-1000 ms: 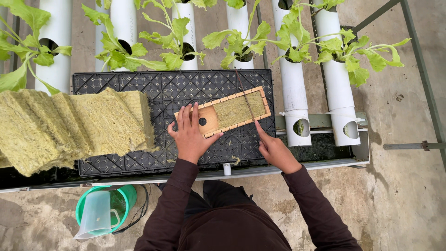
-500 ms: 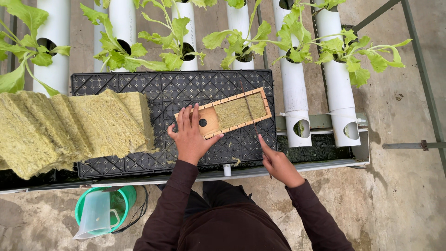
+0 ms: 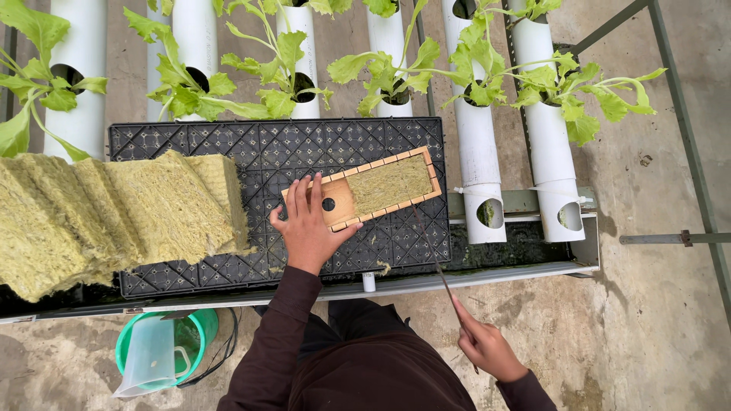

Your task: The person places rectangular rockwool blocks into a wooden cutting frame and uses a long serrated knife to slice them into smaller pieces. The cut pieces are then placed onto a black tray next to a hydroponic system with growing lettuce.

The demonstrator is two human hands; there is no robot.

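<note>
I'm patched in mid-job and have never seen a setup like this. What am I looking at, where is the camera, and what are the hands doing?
There is no machine here: a person works with two bare hands, and the one camera sits on their head, looking straight down. The left hand presses flat on a wooden frame with a round hole at one end and a strip of yellowish fibrous material inside. The frame lies on a black plastic grid tray. Slabs of the same fibrous material are stacked on the tray's left side. The right hand, off the tray near the person's body, holds a thin blade-like tool. Beyond the tray run white pipes with leafy green plants growing from holes. A green bucket with a clear jug stands below.
</note>
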